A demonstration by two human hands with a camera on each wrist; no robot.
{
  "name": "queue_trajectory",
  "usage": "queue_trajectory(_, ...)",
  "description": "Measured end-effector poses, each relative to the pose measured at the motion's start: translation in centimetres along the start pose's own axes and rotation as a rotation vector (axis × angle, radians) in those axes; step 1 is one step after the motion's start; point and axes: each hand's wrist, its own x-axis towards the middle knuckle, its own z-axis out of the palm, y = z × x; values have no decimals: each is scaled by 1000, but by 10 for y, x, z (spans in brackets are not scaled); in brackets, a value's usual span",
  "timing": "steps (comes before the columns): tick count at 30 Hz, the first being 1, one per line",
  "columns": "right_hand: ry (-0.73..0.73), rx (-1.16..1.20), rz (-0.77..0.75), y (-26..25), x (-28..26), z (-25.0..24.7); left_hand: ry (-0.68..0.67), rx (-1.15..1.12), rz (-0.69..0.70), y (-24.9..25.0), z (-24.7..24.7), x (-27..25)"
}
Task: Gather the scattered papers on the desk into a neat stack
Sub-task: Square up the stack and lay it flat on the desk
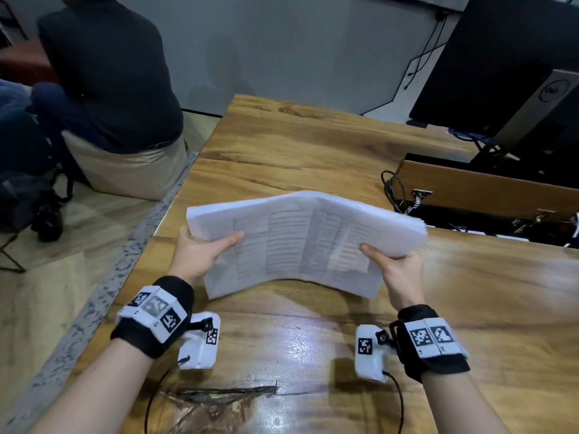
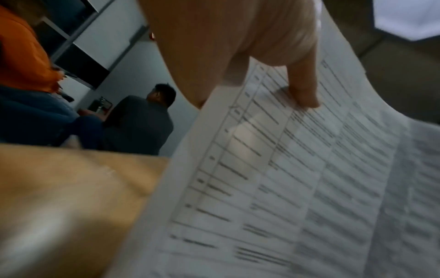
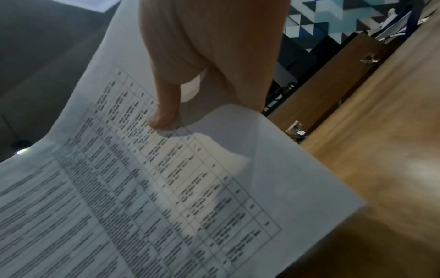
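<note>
A stack of white printed papers [image 1: 300, 242] is held up off the wooden desk [image 1: 297, 145], bowed upward along its middle. My left hand [image 1: 203, 250] grips its left edge, thumb on the top sheet. My right hand [image 1: 394, 267] grips the right edge the same way. In the left wrist view the thumb [image 2: 304, 90] presses on the printed table of the papers [image 2: 273, 178]. In the right wrist view the thumb [image 3: 166, 112] pinches the papers [image 3: 142, 188], whose near corner curls up. The fingers beneath the stack are hidden.
A cable slot with wires [image 1: 438, 211] and a raised wooden flap [image 1: 488, 189] lie at the desk's right. A monitor on a stand [image 1: 517, 89] is behind it. A seated person [image 1: 112, 98] is off the desk's left edge.
</note>
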Motion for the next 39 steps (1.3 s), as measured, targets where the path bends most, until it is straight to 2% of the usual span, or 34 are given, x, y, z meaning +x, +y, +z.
queue_trajectory(2,-4,-31,50,14,-3,0,-31,5,-65,-14,1,-4)
queue_trajectory(6,15,-57,70,25,-1,-1,-67,25,-87,-18,5,-6)
queue_trajectory(10,-8,-81,96,12,-1,2,-50,-8,-67,-8,3,-1)
queue_trajectory(12,31,-119,73,-1,3,2,-85,14,-29,2,3,3)
queue_trajectory(14,133,-329,-76,-25,9,6,-126,73,53,22,5,5)
queue_trajectory(17,189,-782,-441,-65,10,28,-180,165,193,57,10,12)
queue_trajectory(18,157,-906,-565,-77,10,38,-205,208,233,67,12,15)
queue_trajectory(20,-44,-1018,-684,-97,13,61,-237,271,280,88,17,18)
queue_trajectory(22,-266,-945,-676,-109,20,78,-266,298,332,106,22,19)
queue_trajectory(23,-326,-860,-639,-113,23,84,-280,316,357,113,24,19)
queue_trajectory(26,-386,-644,-572,-115,26,86,-314,380,335,122,15,25)
queue_trajectory(29,-355,-447,-469,-114,25,76,-338,432,263,114,-6,33)
queue_trajectory(31,-310,-348,-426,-112,27,66,-291,296,230,106,-13,35)
queue_trajectory(34,-253,-224,-399,-106,28,58,-148,-45,248,100,-5,36)
queue_trajectory(36,-207,-115,-365,-100,26,57,-188,-247,240,103,9,33)
queue_trajectory(39,-135,5,-327,-91,20,55,-343,-208,212,114,36,19)
